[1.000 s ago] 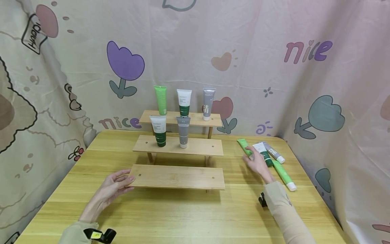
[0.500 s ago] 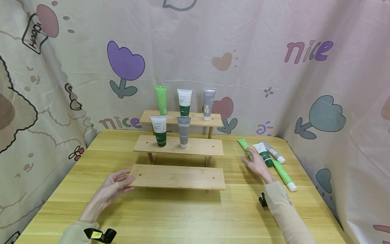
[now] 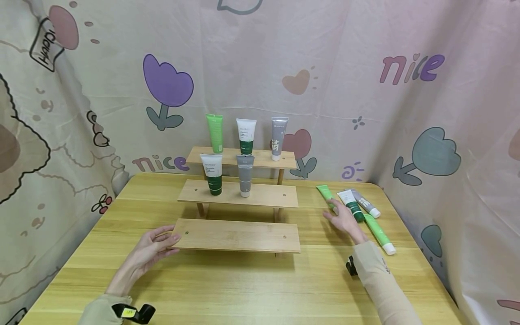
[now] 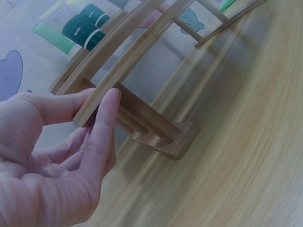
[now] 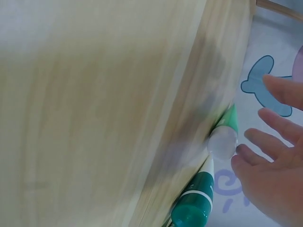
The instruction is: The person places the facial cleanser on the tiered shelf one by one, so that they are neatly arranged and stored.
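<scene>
My left hand [image 3: 146,250] pinches the left end of the lowest board of a three-tier wooden display stand [image 3: 237,235]; the left wrist view shows the board's edge between thumb and fingers. At the right, my right hand [image 3: 344,222] hovers by a light green squeeze tube [image 3: 324,192] that lies on the table. In the right wrist view its fingers are spread and loosely extended beside that tube's white cap [image 5: 222,143], with nothing gripped; whether a fingertip touches it I cannot tell. Right beside lie a white-and-green tube [image 3: 351,206], a grey tube [image 3: 366,203] and another green tube [image 3: 379,234].
On the top tier stand a green tube [image 3: 215,133], a white-and-green tube [image 3: 245,136] and a grey tube [image 3: 278,139]. The middle tier bears a white-and-green tube [image 3: 213,175] and a grey tube [image 3: 245,176]. A patterned curtain [image 3: 333,40] hangs behind the wooden table [image 3: 203,289].
Over the last second my right hand's fingers have spread slightly near the green tube. My left hand, the stand and the tubes stay in place.
</scene>
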The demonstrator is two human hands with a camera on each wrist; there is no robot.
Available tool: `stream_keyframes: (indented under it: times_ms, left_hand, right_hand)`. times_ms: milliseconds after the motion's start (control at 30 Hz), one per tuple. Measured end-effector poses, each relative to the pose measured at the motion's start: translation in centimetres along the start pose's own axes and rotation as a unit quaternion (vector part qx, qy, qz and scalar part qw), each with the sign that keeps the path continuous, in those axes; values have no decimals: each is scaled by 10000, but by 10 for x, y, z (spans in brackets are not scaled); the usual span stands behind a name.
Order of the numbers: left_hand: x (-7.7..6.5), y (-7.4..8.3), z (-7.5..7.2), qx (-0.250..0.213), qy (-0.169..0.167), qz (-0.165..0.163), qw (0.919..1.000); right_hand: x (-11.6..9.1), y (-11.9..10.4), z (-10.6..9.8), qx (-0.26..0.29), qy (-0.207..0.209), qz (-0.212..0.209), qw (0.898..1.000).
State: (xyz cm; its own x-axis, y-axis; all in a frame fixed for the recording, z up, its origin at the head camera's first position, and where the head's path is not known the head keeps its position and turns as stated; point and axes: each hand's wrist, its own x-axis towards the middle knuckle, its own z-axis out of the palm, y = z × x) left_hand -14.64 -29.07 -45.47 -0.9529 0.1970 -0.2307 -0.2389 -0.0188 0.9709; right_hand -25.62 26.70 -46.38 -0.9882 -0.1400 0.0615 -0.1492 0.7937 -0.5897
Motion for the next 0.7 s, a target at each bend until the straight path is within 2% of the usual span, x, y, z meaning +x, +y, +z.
stream_keyframes:
  times_ms: [300,700]
  left_hand:
    - [1,0,0,-8,-12,9,10000]
    - [0,0,0,41,27,-7,10000]
  right_hand:
    - [-1,4,0,-170,-72,53,9998]
    - [-1,9,0,-435,46,219,9988]
